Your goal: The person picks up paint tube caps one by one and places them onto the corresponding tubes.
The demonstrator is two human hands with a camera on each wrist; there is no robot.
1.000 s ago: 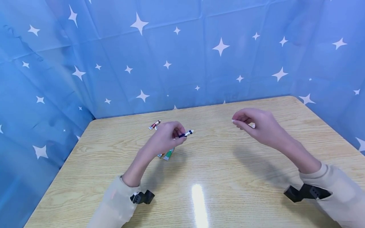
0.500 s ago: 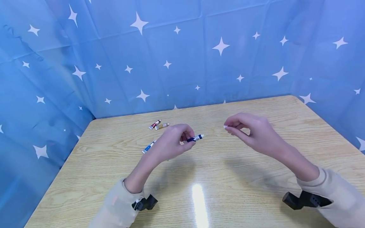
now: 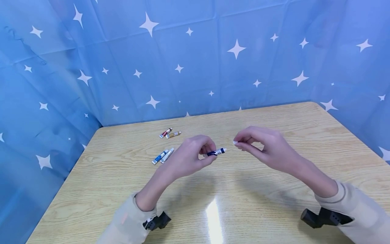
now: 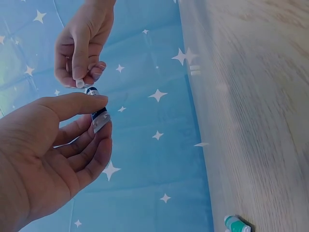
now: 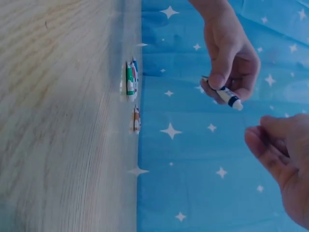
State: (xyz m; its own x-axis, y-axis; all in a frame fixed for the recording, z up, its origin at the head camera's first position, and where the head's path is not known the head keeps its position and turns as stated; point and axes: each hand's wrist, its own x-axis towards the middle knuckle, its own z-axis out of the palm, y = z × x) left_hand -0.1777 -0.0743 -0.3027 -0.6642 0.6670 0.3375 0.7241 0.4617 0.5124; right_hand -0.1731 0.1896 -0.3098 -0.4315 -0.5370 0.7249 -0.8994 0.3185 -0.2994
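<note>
Above the table, my left hand (image 3: 193, 154) pinches a paint tube (image 3: 217, 152) with a dark blue and silver body between thumb and fingers. The tube's white nozzle points right, towards my other hand. My right hand (image 3: 263, 144) pinches a small white cap (image 3: 235, 142) at its fingertips, just right of the nozzle and a short gap away in the head view. From the left wrist camera, the white cap (image 4: 80, 83) shows close by the tube's (image 4: 99, 113) upper end. In the right wrist view my right fingertips hide the cap.
On the wooden table (image 3: 122, 189) left of my hands lie a blue paint tube (image 3: 159, 157) and a whitish tube (image 3: 167, 155). Farther back are a red tube (image 3: 166, 133) and an ochre tube (image 3: 173, 135). A green tube (image 5: 129, 79) shows in the right wrist view. A starry blue curtain (image 3: 198, 51) hangs behind.
My left hand has moved right with the paint tube, and my right hand left and nearer with the cap, so the gap has narrowed. Tubes behind my left hand have come into view.
</note>
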